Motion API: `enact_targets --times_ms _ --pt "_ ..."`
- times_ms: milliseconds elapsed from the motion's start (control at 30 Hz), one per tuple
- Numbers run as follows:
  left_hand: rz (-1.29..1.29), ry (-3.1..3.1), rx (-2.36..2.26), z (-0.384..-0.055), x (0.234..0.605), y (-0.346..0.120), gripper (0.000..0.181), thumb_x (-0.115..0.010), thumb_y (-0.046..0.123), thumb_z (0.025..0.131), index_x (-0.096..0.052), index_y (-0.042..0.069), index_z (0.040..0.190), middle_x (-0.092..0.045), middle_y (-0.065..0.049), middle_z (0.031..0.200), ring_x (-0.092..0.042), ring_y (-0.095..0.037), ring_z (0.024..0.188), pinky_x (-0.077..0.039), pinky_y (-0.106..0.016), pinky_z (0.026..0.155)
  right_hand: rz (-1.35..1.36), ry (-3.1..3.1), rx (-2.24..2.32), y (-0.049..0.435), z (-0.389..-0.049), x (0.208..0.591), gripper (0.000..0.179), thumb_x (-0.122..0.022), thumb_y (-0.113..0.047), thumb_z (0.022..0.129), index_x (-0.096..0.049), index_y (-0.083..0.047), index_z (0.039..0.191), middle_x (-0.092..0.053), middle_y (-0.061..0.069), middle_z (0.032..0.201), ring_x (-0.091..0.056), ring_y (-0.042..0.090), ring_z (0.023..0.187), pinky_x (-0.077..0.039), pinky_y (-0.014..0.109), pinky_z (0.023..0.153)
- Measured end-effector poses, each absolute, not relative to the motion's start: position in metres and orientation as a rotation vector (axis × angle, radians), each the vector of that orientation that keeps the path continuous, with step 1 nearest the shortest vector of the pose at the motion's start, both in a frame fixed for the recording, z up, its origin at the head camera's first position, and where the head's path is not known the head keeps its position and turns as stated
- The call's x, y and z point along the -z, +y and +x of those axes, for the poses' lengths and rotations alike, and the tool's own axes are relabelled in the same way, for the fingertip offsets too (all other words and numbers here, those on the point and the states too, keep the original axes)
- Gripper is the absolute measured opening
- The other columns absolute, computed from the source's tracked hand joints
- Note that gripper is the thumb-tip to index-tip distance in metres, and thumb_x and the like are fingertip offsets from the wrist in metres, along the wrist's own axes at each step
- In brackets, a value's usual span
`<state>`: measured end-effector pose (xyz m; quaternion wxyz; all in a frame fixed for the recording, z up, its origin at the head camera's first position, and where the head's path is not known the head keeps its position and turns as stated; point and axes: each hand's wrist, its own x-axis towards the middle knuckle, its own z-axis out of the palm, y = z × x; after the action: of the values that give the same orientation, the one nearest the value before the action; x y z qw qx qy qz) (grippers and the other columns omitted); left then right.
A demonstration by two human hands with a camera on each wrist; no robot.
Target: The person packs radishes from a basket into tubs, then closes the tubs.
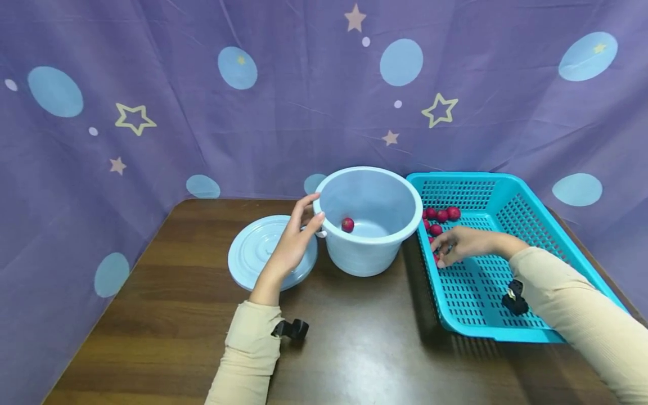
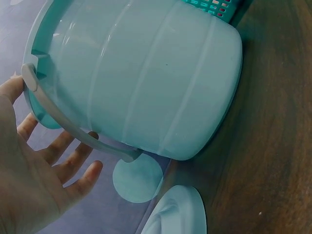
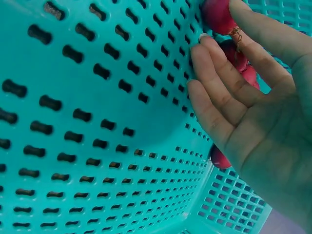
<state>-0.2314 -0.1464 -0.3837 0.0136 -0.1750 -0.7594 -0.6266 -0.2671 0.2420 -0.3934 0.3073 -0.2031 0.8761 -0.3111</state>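
The left hand (image 1: pixel 295 239), fingers loosely spread, touches the rim of one blue bucket (image 1: pixel 361 257) with one radish (image 1: pixel 347 225) inside; one half-covered lid (image 1: pixel 253 253) lies at its eight o'clock. Toward three o'clock, one turquoise basket (image 1: pixel 471 295) holds at least seven radishes (image 1: pixel 453 213), some hidden by the right hand (image 1: pixel 467 242), whose fingers pinch one.

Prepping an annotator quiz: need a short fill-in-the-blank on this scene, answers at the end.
1. In the head view, the count of red round pieces showing inside the bucket is ____.
2. The lid lies on the table to the person's ____ of the bucket.
3. The left hand touches the bucket, while the ____ hand is in the turquoise basket.

Missing words: one; left; right.
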Motion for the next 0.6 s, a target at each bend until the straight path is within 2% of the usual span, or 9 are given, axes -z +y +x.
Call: enact_targets --times_ms 600 --pt "-0.548 -2.325 1.977 -0.2316 0.385 -0.1437 0.049 -0.051 0.025 0.104 -0.036 0.018 0.15 -0.046 -0.021 0.139 -0.051 -0.032 0.121 -0.041 -0.048 0.101 -0.555 2.293 0.871 0.2428 -0.2673 0.3931 0.033 -0.077 -0.009 0.084 -0.064 0.003 0.112 -0.069 0.004 0.09 -0.062 0.019 0.084 -0.053 0.035 0.077"
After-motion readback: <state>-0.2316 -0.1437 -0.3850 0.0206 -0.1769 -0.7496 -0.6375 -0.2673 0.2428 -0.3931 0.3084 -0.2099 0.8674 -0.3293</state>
